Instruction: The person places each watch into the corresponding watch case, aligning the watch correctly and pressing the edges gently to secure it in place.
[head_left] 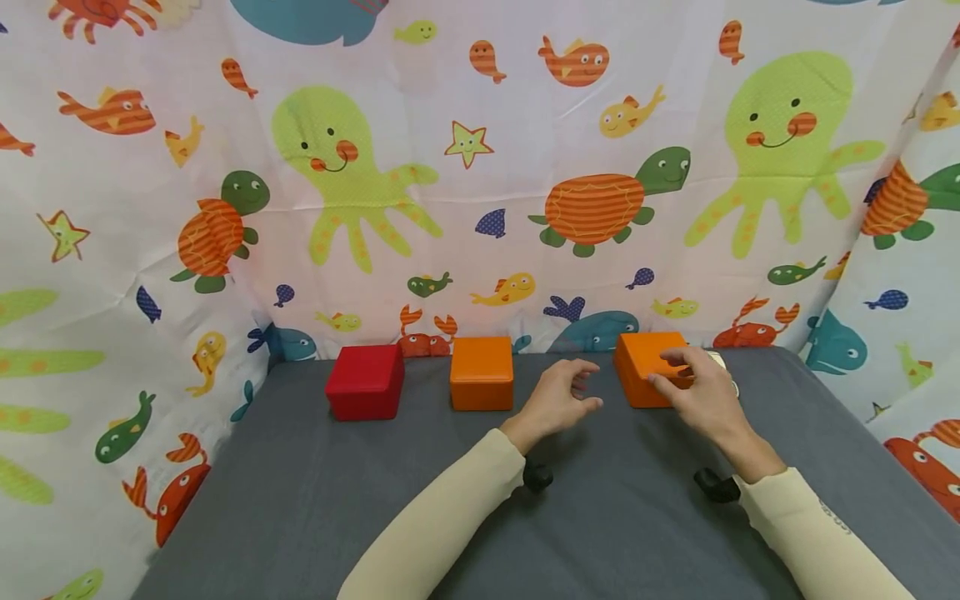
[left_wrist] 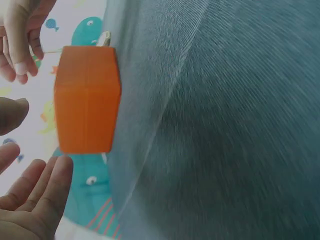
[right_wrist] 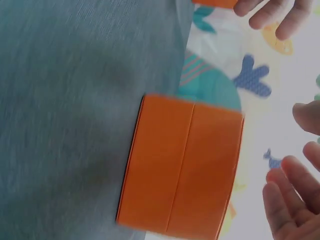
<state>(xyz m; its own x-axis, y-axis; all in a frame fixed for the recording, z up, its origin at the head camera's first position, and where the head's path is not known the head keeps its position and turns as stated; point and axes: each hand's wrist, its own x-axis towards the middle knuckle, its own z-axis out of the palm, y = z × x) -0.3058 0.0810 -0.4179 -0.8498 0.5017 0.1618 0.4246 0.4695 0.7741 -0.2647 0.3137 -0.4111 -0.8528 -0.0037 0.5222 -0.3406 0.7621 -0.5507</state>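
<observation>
My right hand (head_left: pixel 701 396) hovers at the right orange box (head_left: pixel 641 375), thumb and fingers spread near its top; in the right wrist view a gap shows between the fingers (right_wrist: pixel 295 200) and that box (right_wrist: pixel 180 167). To its left, my left hand (head_left: pixel 555 400) is held above the table between two orange boxes, its fingers loosely bent around nothing. The left wrist view shows the right orange box (left_wrist: pixel 87 100) beyond the left fingertips. The middle orange box (head_left: pixel 482 373) stands left of that hand, with a red box (head_left: pixel 366 382) farther left.
A grey cloth covers the table (head_left: pixel 300 500). Behind it hangs a white curtain (head_left: pixel 450 83) printed with sea animals. A small pale, gold-edged object (head_left: pixel 718 360) sits beside the right orange box, partly hidden by my right hand.
</observation>
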